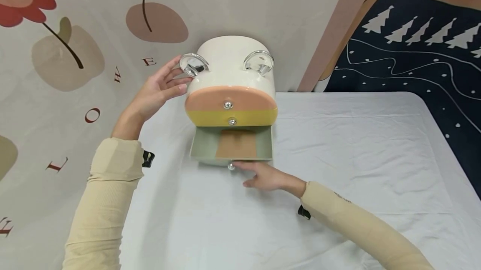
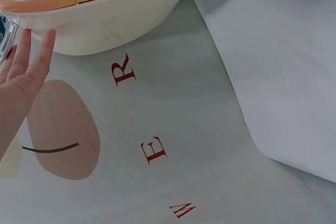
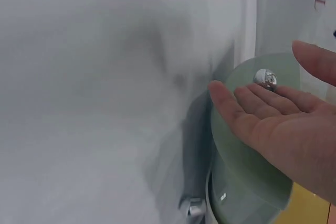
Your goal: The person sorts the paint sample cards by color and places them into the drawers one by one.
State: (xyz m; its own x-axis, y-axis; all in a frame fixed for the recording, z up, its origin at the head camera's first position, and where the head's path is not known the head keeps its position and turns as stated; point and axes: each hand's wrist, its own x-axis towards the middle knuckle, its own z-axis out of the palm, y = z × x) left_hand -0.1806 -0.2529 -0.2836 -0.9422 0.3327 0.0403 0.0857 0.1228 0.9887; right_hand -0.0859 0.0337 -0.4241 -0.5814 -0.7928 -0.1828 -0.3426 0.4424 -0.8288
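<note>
A cream rounded chest of drawers [image 1: 234, 63] with two silver ring-shaped ears stands at the back of the table. Its orange drawer [image 1: 206, 98] and yellow drawer [image 1: 206, 117] are closed. Below them the green drawer [image 1: 206, 142] is pulled out, with a brown patch on its floor. My left hand [image 1: 161, 84], fingers spread, is at the chest's left side beside the left ear [image 1: 194, 64]. At the green drawer's front, my right hand [image 1: 264, 177] has its fingers extended, their tips right by the silver knob [image 3: 265, 78].
White cloth covers the table [image 1: 349, 153]. Behind the chest hangs a pale wall covering [image 1: 97, 136] with flowers and red letters. A dark panel with white trees [image 1: 409, 63] is at the far right. One small silver foot [image 3: 193, 206] shows under the chest.
</note>
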